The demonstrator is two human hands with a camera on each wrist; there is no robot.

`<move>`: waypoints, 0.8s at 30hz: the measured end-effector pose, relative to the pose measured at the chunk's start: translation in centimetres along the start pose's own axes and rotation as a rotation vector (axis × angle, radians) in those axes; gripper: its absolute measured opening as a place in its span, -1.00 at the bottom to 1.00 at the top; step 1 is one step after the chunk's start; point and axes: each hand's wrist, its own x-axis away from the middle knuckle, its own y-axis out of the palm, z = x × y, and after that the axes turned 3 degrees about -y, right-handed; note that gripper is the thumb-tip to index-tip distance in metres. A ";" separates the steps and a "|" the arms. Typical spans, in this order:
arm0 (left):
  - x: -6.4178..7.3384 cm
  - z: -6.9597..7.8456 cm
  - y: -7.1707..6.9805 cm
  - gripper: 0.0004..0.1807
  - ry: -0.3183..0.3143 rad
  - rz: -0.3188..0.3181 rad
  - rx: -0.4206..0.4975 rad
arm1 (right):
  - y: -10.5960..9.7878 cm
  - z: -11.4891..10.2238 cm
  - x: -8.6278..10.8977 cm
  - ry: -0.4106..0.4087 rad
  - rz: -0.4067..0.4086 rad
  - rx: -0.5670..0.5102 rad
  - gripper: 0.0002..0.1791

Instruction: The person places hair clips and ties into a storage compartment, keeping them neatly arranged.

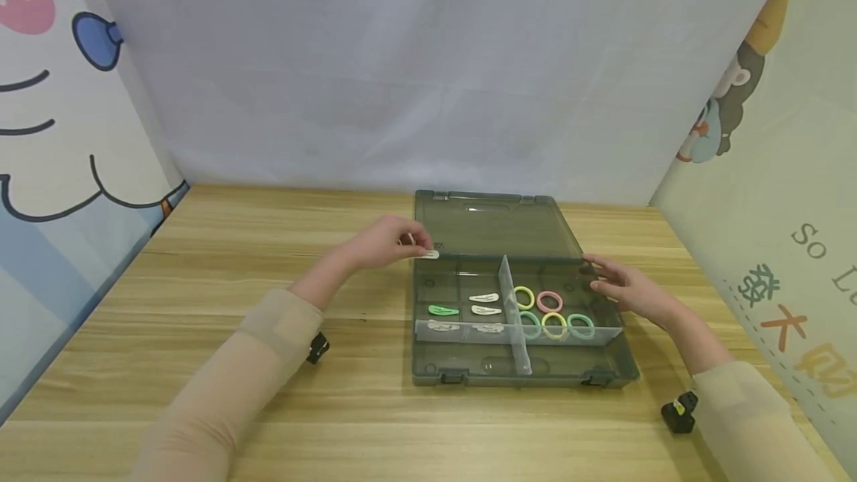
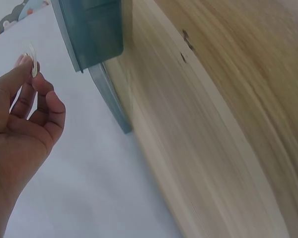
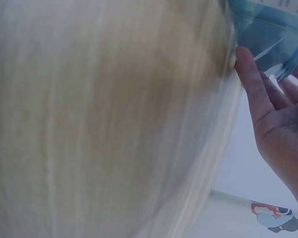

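Note:
My left hand (image 1: 388,241) pinches a white snap hair clip (image 1: 431,254) between thumb and fingertips, above the left rim of a dark translucent storage box (image 1: 462,378). The clip shows edge-on in the left wrist view. My right hand (image 1: 632,290) touches the box's right side near the hinge, fingers fairly straight. In the left back compartment lie a green hair clip (image 1: 443,310) and several white clips (image 1: 485,297), some seen through the clear divider (image 1: 569,336). The right back compartment holds several hair ties, among them a pink one (image 1: 550,301).
The box lid (image 1: 495,222) lies open towards the back, near the pale cloth backdrop (image 1: 402,95). Clear dividers split the box, and its front compartments show bare bottoms. Printed cartoon sheets (image 1: 60,95) stand at both sides of the wooden table (image 1: 301,422).

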 end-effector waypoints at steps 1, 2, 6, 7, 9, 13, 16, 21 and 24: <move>-0.2 0.2 0.1 -0.93 0.001 -0.007 0.008 | 0.0 0.0 0.0 0.001 0.001 0.001 -0.32; -0.3 0.3 0.3 -0.93 0.002 -0.018 0.015 | 0.0 0.1 0.0 0.001 0.002 0.001 -0.31; -1.0 0.8 0.9 -0.94 0.019 -0.072 0.027 | 0.0 0.1 -0.1 0.001 0.003 -0.004 -0.31; -1.2 0.9 1.1 -0.95 0.026 -0.088 0.022 | 0.0 0.1 -0.1 0.002 0.003 -0.005 -0.32; -1.5 1.0 1.5 -0.95 0.042 -0.119 0.009 | 0.0 0.0 -0.1 -0.001 0.004 -0.004 -0.32; -2.0 1.3 2.2 -0.97 0.058 -0.169 -0.028 | 0.0 0.0 -0.1 -0.003 -0.001 0.013 -0.31; -2.3 1.5 2.7 -0.97 0.062 -0.195 -0.051 | -0.1 0.0 -0.1 -0.002 -0.003 0.023 -0.31; -2.7 1.5 3.4 -0.96 0.076 -0.234 -0.104 | -0.1 0.2 -0.1 -0.004 -0.003 0.016 -0.30; -2.9 1.4 3.7 -0.95 0.076 -0.254 -0.170 | -0.1 0.2 -0.1 -0.004 -0.004 0.013 -0.30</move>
